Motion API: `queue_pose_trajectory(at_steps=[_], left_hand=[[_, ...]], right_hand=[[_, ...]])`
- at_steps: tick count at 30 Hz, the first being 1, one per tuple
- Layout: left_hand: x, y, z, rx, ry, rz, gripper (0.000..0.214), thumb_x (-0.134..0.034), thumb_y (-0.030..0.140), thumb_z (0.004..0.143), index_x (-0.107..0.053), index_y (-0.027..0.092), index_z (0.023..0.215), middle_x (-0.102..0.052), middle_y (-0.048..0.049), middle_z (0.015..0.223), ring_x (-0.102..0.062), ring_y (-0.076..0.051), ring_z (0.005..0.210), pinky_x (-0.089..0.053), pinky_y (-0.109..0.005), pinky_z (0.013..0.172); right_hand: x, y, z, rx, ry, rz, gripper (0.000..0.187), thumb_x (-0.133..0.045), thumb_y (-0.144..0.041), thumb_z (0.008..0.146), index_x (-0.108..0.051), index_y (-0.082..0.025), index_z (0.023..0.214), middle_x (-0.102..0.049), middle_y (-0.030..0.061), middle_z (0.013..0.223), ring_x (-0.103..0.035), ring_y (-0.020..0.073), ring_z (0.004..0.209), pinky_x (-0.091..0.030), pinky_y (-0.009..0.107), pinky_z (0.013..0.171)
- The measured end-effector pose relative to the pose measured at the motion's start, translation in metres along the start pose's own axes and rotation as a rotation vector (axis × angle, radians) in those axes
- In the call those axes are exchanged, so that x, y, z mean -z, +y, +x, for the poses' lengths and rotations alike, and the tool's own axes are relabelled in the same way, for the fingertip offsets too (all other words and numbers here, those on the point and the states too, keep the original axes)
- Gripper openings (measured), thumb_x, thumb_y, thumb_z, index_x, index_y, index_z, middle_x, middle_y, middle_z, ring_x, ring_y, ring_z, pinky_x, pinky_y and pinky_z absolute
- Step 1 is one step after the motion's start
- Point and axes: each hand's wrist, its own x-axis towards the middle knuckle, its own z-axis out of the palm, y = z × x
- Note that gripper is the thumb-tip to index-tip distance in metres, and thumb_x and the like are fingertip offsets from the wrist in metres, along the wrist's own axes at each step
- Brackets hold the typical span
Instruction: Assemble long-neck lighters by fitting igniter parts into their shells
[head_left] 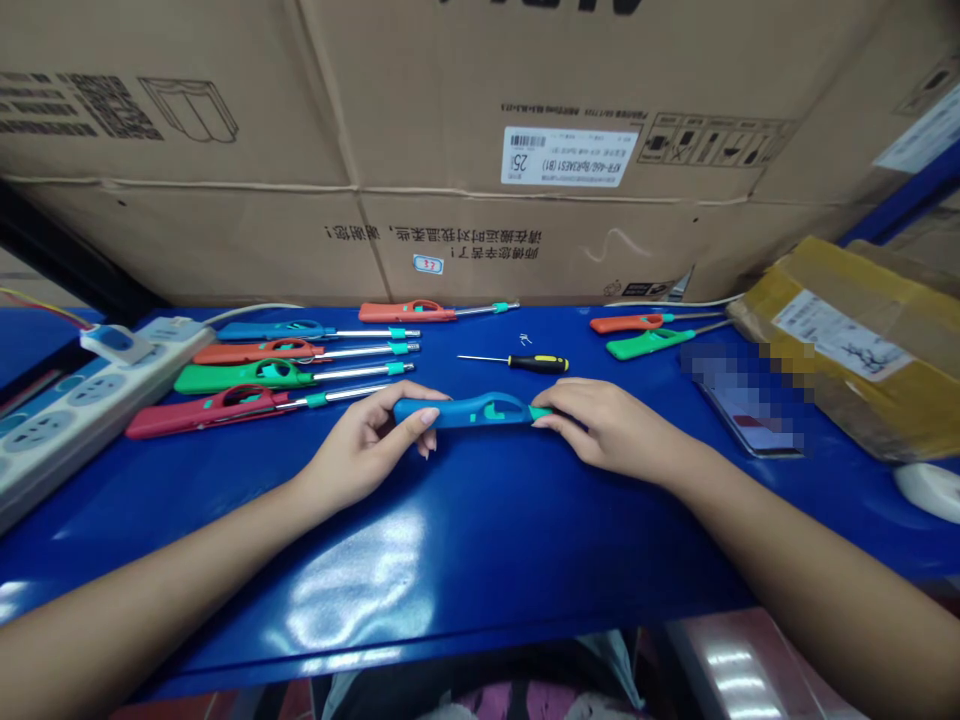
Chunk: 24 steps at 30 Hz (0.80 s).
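Note:
A blue long-necked lighter (457,412) is held level above the table between both my hands. My left hand (375,435) wraps its handle end, thumb along the near side. At its other end my right hand (604,425) pinches the green piece (538,412) where the neck starts; the fingers hide the neck beyond. Just past the lighter lies a screwdriver (536,362) with a black and yellow handle. Several lighters lie in a row at the left: a blue one (277,331), an orange one (262,352), a green one (240,376) and a red one (210,410).
A power strip (82,400) with a plug runs along the left. An orange-red lighter (405,312) lies at the back; orange (630,323) and green (645,344) ones lie right. A phone (750,410) and taped carton (862,350) are farther right. A large cardboard box (450,150) stands behind.

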Motion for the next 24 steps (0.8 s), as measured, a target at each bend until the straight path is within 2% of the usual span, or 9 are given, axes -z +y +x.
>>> queue_pose_trajectory(at_steps=[12,16,24], left_hand=[[-0.002,0.003,-0.003,0.011,0.026,0.001,0.035,-0.065,0.046,0.092,-0.066,0.014,0.107,-0.066,0.0002,0.067,-0.060,-0.012,0.057,-0.051,-0.023,0.058],[-0.001,0.003,0.000,0.045,0.025,-0.074,0.037,-0.067,0.047,0.090,-0.066,0.013,0.106,-0.065,0.0010,0.065,-0.059,-0.012,0.056,-0.050,-0.022,0.057],[-0.001,-0.002,0.005,0.193,0.025,-0.283,0.038,-0.074,0.048,0.084,-0.066,0.013,0.099,-0.064,0.0007,0.062,-0.057,-0.011,0.054,-0.048,-0.023,0.055]], right_hand=[[-0.011,-0.004,0.000,0.014,0.028,0.022,0.016,-0.053,-0.026,0.100,-0.065,-0.015,0.100,-0.071,0.0104,0.091,-0.067,0.0226,0.084,-0.054,0.035,0.076],[-0.012,-0.002,0.001,0.010,0.089,0.021,0.013,-0.054,-0.026,0.100,-0.063,-0.018,0.099,-0.073,0.0090,0.095,-0.067,0.0225,0.088,-0.054,0.035,0.078],[-0.012,0.000,0.001,-0.044,0.050,0.035,0.014,-0.053,-0.029,0.101,-0.064,-0.019,0.101,-0.073,0.0086,0.100,-0.068,0.0226,0.093,-0.053,0.035,0.083]])
